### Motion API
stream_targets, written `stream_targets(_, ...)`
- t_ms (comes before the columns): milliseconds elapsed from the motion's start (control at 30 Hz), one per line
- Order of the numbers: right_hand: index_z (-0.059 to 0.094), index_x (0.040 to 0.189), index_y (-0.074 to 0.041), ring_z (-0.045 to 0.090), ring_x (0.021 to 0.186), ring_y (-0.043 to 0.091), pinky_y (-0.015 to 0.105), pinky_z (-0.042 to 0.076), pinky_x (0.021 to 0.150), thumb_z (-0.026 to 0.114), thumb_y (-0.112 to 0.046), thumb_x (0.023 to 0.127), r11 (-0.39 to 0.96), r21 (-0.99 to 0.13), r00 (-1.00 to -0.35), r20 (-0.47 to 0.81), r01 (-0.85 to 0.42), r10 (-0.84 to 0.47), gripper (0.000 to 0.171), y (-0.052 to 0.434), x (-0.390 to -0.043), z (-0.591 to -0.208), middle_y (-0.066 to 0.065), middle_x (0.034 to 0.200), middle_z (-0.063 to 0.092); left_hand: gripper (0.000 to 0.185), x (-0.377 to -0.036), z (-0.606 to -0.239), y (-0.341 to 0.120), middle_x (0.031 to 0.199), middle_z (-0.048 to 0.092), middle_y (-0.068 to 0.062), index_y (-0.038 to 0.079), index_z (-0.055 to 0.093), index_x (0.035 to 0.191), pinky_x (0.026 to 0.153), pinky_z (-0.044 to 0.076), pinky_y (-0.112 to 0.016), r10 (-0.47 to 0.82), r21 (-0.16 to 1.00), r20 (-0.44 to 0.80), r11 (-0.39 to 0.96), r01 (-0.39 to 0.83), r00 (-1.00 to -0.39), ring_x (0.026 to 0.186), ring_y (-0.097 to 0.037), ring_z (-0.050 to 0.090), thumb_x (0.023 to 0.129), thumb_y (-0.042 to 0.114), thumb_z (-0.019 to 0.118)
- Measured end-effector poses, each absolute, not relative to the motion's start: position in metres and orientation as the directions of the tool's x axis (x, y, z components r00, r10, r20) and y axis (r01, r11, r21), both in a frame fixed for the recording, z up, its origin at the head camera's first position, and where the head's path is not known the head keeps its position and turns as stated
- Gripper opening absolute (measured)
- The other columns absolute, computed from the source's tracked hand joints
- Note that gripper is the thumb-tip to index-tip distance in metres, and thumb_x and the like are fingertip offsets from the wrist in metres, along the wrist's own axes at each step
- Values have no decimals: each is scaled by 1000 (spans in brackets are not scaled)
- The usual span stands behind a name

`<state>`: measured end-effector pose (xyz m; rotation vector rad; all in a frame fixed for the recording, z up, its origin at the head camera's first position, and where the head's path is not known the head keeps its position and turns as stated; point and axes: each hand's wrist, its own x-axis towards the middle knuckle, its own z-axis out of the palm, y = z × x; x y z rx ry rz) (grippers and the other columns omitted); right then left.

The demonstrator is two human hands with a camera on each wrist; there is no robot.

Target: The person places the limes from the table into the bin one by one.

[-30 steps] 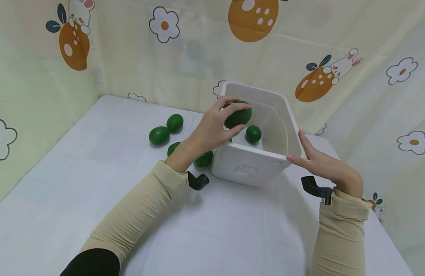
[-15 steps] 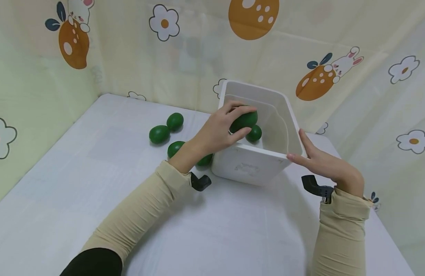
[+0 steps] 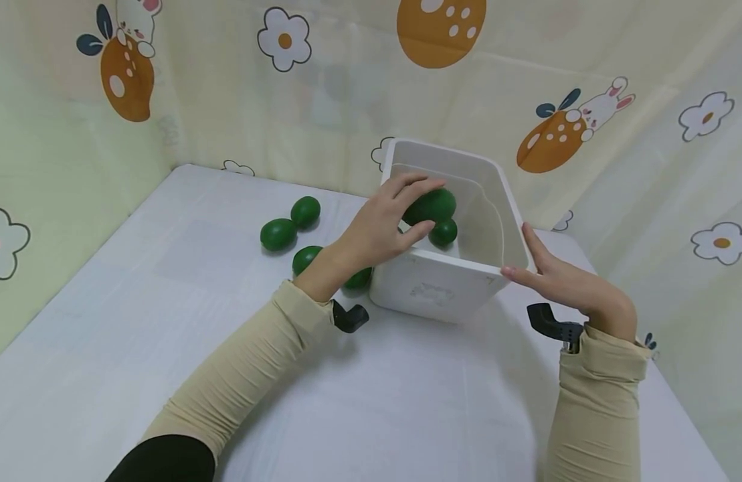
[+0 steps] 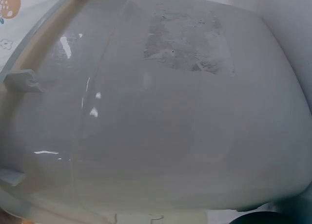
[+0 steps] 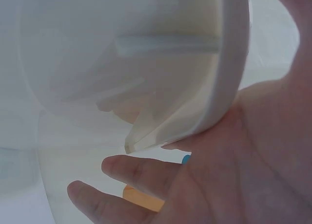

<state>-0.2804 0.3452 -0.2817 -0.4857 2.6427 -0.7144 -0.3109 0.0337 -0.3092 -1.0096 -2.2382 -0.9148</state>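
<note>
A white plastic bin (image 3: 433, 291) stands on the white table. My left hand (image 3: 423, 206) reaches over its near rim and holds a dark green oval fruit (image 3: 441, 203) between fingers and thumb, inside the bin. Just below it, a smaller green fruit (image 3: 445, 232) lies on the bin floor. My right hand (image 3: 530, 268) lies flat with straight fingers against the bin's right front corner. In the left wrist view only the bin's outer wall (image 4: 170, 112) shows. The right wrist view shows the bin's rim (image 5: 229, 63) against my palm and fingers (image 5: 131, 170).
Several more green fruits lie on the table left of the bin: one (image 3: 278, 235), another (image 3: 306, 211), a third (image 3: 306, 258) and one by the bin's corner (image 3: 358, 278). A patterned curtain (image 3: 286, 100) walls in the table at the back and both sides.
My left hand has carried the green fruit further over the rim and into the bin, next to the smaller fruit. My right hand has stayed on the bin's corner.
</note>
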Motion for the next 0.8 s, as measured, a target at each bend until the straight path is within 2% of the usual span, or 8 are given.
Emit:
stream_targets(100,-31,144,-29,-4,142,49,77,20,96,43,-45,98,819,-532,-879,-261,-214,-400,89,345,-280,-281,7,156,-26,51,-311,-308,33,144,40,-5,20,42,142,102,42,-32,435,386,655,511,768,-618,132,-17,40,93,25,58)
stream_targets(233,-31,144,-28,-6,143,48,77,18,97,43,-46,98,821,-535,-881,-267,-202,-391,89,345,-280,-280,6,156,-27,45,-311,-309,33,142,41,-5,17,48,137,95,45,-25,408,426,662,484,764,-628,124,-17,48,92,16,57)
stream_targets(367,-30,144,-29,-6,142,49,77,18,96,43,-47,97,818,-539,-880,-268,-200,-392,89,345,-279,-281,6,156,-27,38,-312,-312,33,136,46,-7,13,55,129,97,43,-21,367,421,714,456,784,-596,122,-17,48,91,10,56)
stream_targets(467,-30,144,-29,-5,142,49,77,18,96,43,-47,97,819,-537,-882,-265,-201,-390,89,345,-280,-282,6,156,-26,36,-313,-312,32,135,48,-8,12,56,127,102,41,-25,335,376,759,476,795,-559,127,-19,44,91,11,57)
stream_targets(567,-29,145,-29,-2,143,48,77,19,97,44,-46,97,818,-533,-884,-250,-215,-395,89,346,-281,-283,6,157,-24,38,-315,-310,28,137,47,-9,13,54,130,101,43,-28,303,341,787,512,788,-537,130,-20,42,92,16,58)
stream_targets(700,-28,146,-28,0,143,48,76,19,97,44,-44,97,812,-536,-885,-233,-229,-403,89,346,-281,-283,6,158,-22,39,-320,-307,18,140,45,-8,13,51,133,103,42,-27,242,361,794,549,754,-557,132,-19,40,95,22,54)
stream_targets(800,-28,146,-29,0,143,47,76,18,98,45,-44,97,810,-540,-885,-232,-227,-403,88,346,-280,-283,5,158,-22,38,-326,-307,8,139,45,-9,12,52,132,105,40,-26,167,398,803,564,723,-572,132,-18,41,95,20,53)
